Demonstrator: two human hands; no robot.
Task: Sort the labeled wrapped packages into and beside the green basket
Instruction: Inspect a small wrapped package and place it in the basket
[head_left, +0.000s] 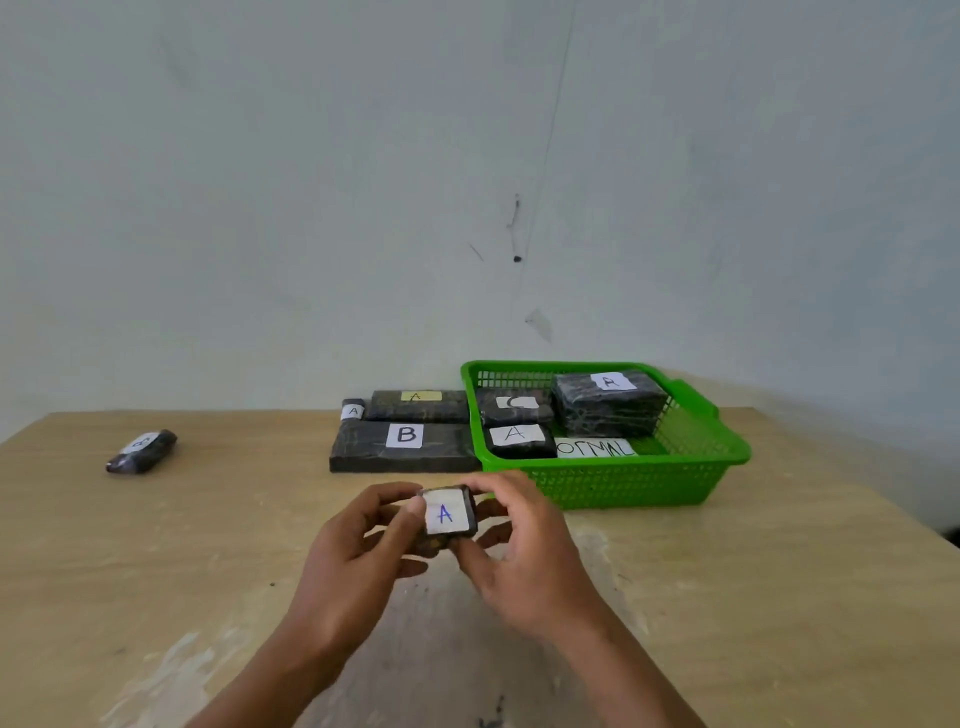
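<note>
Held above the counter (156, 571) between both hands: small A pack (448, 514), left hand (358, 551) fingers pinching its left edge, right hand (524, 556) fingers curled round its right side. At 12 o'clock beyond, B pack (405, 448) flat beside the basket (623, 483). At 1 o'clock, basket holding A and C packs. At 10 o'clock, lone pack (141, 451).

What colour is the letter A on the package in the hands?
Blue, on a white label; head view.
</note>
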